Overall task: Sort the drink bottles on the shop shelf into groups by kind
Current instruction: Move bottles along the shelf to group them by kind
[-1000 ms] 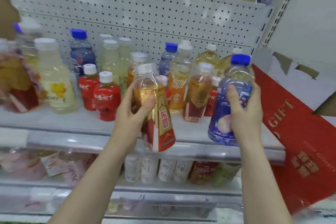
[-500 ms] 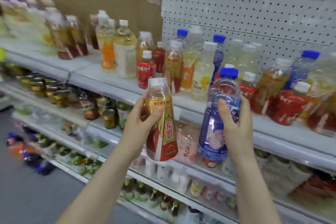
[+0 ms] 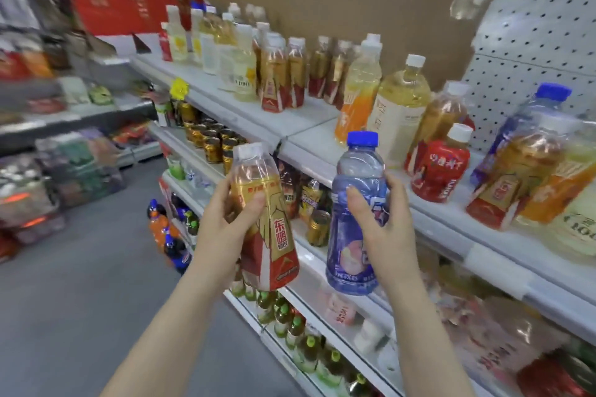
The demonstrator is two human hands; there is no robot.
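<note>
Head view. We recorded the left hand (image 3: 222,222) at lower centre of the frame, fingers and thumb wrapped round a clear plastic bottle of amber drink with a gold-and-red label and a white cap (image 3: 267,235). The bottle was slightly tilted. The right hand (image 3: 387,226), just right of it, gripped a translucent blue plastic bottle with a blue screw cap (image 3: 351,255) in the same way. Both bottles hung in front of the pale grey metal top shelf (image 3: 306,135), apart from each other and resting on nothing.

Done, as we judged it: toward the upper centre, a cluster of gold-and-red bottles (image 3: 280,80) stood together, with a cluster of pale yellow bottles (image 3: 222,51) just left of it. This section looked grouped by kind.

Left to do: at the right of the frame the stock stood mixed. An orange drink bottle (image 3: 353,106), a large pale yellow bottle (image 3: 400,113), a squat red bottle (image 3: 442,171) and a blue-capped blue bottle (image 3: 529,126) stood beside further gold-and-red bottles (image 3: 506,177). We judged the task partway through. The two held bottles needed placing with their own kinds, and the right section needed sorting. Blur at the right edge prevented a count.
</note>
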